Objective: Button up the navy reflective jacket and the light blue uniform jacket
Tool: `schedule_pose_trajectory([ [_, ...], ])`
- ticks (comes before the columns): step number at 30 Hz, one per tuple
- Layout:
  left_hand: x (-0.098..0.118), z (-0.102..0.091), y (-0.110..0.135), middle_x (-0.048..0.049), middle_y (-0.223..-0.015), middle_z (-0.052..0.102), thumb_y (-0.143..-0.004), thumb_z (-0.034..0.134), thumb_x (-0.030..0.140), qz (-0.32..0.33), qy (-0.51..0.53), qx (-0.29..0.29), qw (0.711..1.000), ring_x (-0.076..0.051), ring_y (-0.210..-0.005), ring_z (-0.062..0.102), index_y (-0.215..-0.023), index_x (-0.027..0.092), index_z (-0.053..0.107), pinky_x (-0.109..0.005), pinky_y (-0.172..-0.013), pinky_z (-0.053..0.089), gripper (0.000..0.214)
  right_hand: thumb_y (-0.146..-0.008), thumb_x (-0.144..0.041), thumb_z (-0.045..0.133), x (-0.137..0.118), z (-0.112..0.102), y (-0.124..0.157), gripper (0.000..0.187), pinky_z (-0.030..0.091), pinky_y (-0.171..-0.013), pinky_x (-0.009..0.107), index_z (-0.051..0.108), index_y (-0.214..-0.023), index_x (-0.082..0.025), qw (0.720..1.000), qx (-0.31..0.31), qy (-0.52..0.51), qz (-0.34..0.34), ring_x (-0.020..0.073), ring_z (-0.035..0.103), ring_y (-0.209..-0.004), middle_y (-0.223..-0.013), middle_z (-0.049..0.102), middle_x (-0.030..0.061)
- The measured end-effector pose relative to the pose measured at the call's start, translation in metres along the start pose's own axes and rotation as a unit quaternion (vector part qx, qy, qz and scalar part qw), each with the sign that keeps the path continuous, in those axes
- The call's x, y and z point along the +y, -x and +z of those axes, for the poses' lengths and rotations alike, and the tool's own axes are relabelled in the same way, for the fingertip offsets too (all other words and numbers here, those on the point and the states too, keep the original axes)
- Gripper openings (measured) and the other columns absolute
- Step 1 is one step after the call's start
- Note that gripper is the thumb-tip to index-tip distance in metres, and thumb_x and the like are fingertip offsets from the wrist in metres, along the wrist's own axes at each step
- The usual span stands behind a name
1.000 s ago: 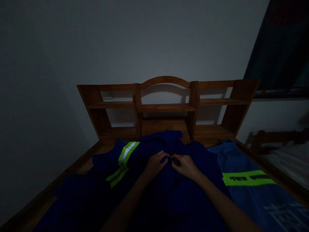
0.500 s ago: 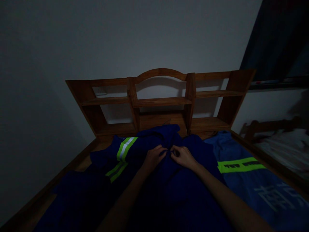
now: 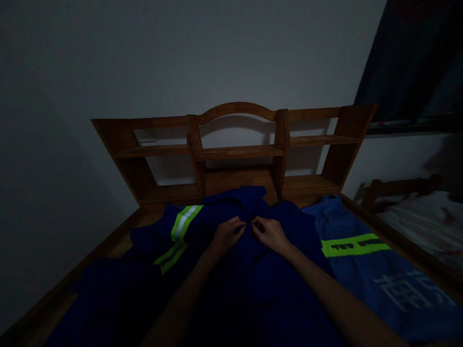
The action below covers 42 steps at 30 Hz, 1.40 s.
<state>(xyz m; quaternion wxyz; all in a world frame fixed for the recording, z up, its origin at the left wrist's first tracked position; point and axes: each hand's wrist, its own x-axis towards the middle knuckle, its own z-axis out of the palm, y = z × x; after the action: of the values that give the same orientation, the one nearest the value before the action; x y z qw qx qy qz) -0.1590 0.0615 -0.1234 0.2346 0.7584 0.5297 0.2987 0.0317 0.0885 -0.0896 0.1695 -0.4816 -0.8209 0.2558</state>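
The bed (image 3: 121, 246) shows bare wood along its left edge. Next, a dark blue jacket (image 3: 246, 284) lies spread over the middle, reaching the far edge below the wooden headboard (image 3: 238, 153), with green-and-silver stripes (image 3: 186, 222) on its left part. The left hand (image 3: 227, 233) has thumb and fingertips pinched on the jacket's front; just beside it, the right hand (image 3: 269, 233) pinches likewise, though the dimness hides whether cloth alone is held. A lighter blue garment (image 3: 352, 272) lies along the bed's right edge.
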Motion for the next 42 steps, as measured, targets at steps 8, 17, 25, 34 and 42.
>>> schedule_pose_trajectory([
  [8,0.005,-0.002,0.001,-0.0006,-0.089,0.062,-0.089,0.048,0.033,-0.016,-0.018,0.006,1.0,-0.012,-0.08,0.061,-0.102,0.026,0.064,-0.021,-0.073,0.047,0.022,-0.084,-0.025,0.05,0.002,-0.002,-0.001,0.014,0.037,-0.057,0.02,0.061,-0.089,-0.022,0.999,-0.013,-0.041,0.008,0.0109,0.056,-0.056,-0.063,0.06,-0.0031],
  [17,0.001,-0.001,0.002,0.0005,-0.091,0.062,-0.089,0.049,0.033,-0.013,-0.009,-0.009,1.0,-0.012,-0.082,0.061,-0.106,0.028,0.063,-0.02,-0.073,0.046,0.023,-0.082,-0.023,0.05,0.001,-0.005,0.0,0.011,0.035,-0.055,0.019,0.06,-0.084,-0.02,0.998,-0.041,-0.051,-0.014,0.01,0.055,-0.056,-0.062,0.058,-0.0037],
  [25,-0.004,0.001,0.002,0.001,-0.087,0.061,-0.087,0.053,0.031,-0.002,0.0,-0.004,1.0,-0.01,-0.078,0.06,-0.103,0.027,0.065,-0.019,-0.069,0.045,0.02,-0.083,-0.021,0.048,0.002,-0.005,0.001,0.011,0.033,-0.055,0.019,0.058,-0.08,-0.02,0.997,-0.056,-0.052,-0.031,0.01,0.054,-0.058,-0.064,0.059,-0.0028],
  [34,-0.002,0.006,0.005,0.0006,-0.091,0.064,-0.087,0.053,0.029,-0.007,-0.047,-0.009,0.999,-0.012,-0.082,0.062,-0.105,0.028,0.063,-0.02,-0.07,0.046,0.021,-0.082,-0.022,0.05,0.002,-0.002,0.002,0.01,0.033,-0.056,0.019,0.057,-0.075,-0.019,0.996,-0.057,-0.055,-0.04,0.0097,0.054,-0.058,-0.064,0.059,-0.0027],
  [42,-0.004,0.01,0.005,-0.0012,-0.097,0.067,-0.085,0.054,0.027,-0.011,-0.052,-0.012,0.999,-0.015,-0.086,0.064,-0.108,0.027,0.063,-0.024,-0.081,0.048,0.024,-0.081,-0.022,0.052,0.004,0.004,0.001,0.007,0.033,-0.054,0.019,0.058,-0.078,-0.02,0.997,-0.05,-0.046,-0.044,0.0093,0.054,-0.056,-0.062,0.058,-0.0036],
])
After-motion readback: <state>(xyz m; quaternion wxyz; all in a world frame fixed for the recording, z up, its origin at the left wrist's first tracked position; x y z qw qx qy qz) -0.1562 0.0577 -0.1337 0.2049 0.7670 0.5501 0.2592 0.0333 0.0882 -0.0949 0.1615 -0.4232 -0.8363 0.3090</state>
